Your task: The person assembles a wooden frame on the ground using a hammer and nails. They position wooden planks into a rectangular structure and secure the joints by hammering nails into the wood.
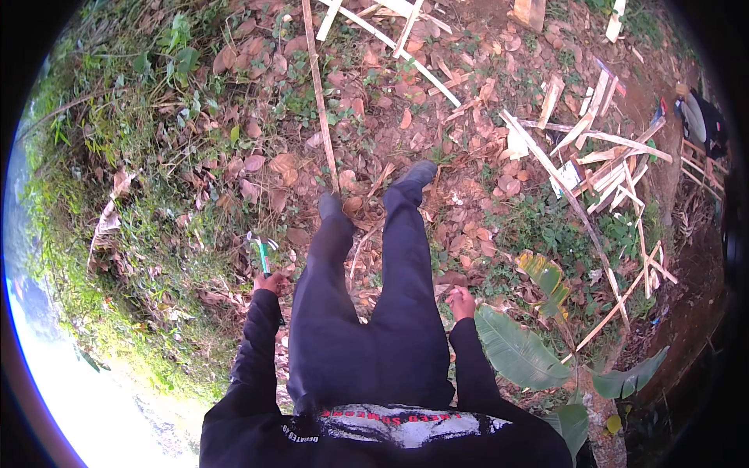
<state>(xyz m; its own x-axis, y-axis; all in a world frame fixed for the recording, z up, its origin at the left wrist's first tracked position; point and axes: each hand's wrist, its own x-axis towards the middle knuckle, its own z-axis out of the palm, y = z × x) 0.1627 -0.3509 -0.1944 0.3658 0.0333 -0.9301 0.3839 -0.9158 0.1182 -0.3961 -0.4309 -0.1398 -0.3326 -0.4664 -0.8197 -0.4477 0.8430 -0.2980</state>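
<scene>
At my left side, my left hand [268, 282] is closed around the green handle of a hammer [264, 256]. Its small metal head points forward, over leaves and grass. My right hand [461, 301] hangs beside my right thigh with the fingers curled. Whether anything small is inside those fingers cannot be made out. A broad green leaf [516, 347] is close to the right hand and forearm. Both arms hang low, apart from the wood on the ground.
Ahead of my feet lies a long thin stick [318, 97]. Split wood strips [612, 175] are heaped to the right, with a long pole [563, 187] beside them. More pale strips [390, 45] lie at the far side. Dry leaves cover the ground; thick grass [140, 257] grows at left.
</scene>
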